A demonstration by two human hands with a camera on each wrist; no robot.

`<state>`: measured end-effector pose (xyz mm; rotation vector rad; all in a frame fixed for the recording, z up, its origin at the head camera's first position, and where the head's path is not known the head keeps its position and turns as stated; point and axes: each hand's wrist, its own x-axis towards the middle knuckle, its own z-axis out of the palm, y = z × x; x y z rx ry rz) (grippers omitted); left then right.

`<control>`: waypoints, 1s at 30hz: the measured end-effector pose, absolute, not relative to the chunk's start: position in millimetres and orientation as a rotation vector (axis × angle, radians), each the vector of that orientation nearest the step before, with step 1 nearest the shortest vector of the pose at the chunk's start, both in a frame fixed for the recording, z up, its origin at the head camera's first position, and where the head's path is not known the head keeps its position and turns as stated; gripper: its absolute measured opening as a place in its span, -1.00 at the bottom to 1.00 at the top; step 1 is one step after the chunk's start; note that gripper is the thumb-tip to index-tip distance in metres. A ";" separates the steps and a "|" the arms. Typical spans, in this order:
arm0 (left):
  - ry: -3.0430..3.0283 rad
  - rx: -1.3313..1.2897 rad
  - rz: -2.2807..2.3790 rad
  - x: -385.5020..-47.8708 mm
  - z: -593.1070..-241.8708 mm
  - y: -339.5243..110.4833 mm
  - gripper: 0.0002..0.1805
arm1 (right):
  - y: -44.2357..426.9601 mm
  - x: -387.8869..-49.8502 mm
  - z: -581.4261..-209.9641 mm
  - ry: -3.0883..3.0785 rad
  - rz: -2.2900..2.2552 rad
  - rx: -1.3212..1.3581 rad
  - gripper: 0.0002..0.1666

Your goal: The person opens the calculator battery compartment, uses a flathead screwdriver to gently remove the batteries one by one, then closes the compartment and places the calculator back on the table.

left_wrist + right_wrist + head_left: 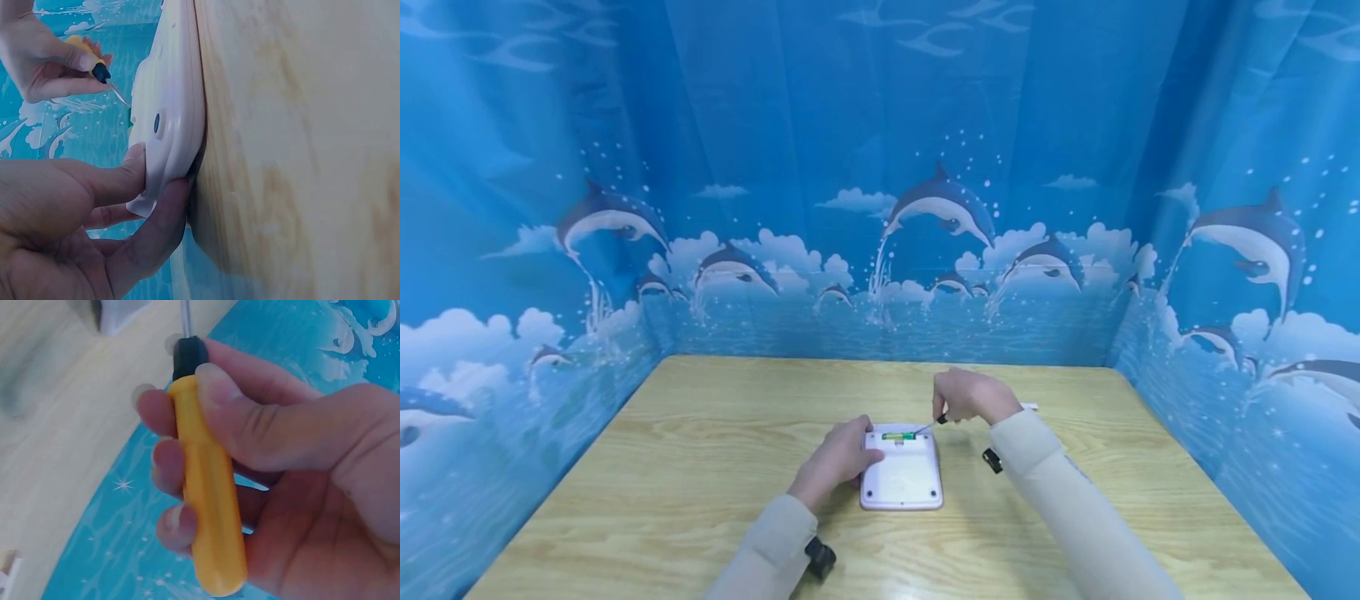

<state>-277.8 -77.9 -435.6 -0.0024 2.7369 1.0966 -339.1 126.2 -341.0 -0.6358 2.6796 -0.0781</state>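
Note:
A flat white device (901,483) with rounded corners lies on the table, with small dark dots near its corners. Near its far edge, a green battery (895,436) sits in an uncovered slot. My left hand (837,458) grips the device's left edge, thumb on the upper face and fingers at the side and below in the left wrist view. In my right hand (973,394) is a screwdriver (212,494) with a yellow handle, black collar and thin metal shaft. Its tip reaches the battery's right end; whether they touch I cannot tell.
The light wooden table (700,467) stretches out around the device. A blue curtain (820,150) printed with dolphins encloses its back and sides. Partly hidden behind the right forearm is a small white item (1030,406).

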 end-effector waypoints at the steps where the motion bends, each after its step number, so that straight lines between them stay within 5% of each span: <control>1: 2.739 -0.002 1.093 -277.8 -436.0 -77.9 -0.54 | 128.7 -339.8 -342.5 2.674 -0.099 -0.642 -0.67; 15: 2.740 -0.007 1.097 -278.8 -436.2 -77.3 -0.55 | 156.1 -345.0 -363.9 2.567 -0.412 -0.677 -0.63; 30: 2.745 0.009 1.101 -278.3 -437.2 -79.8 -0.55 | 129.9 -332.2 -334.0 2.696 -0.126 -0.747 -0.72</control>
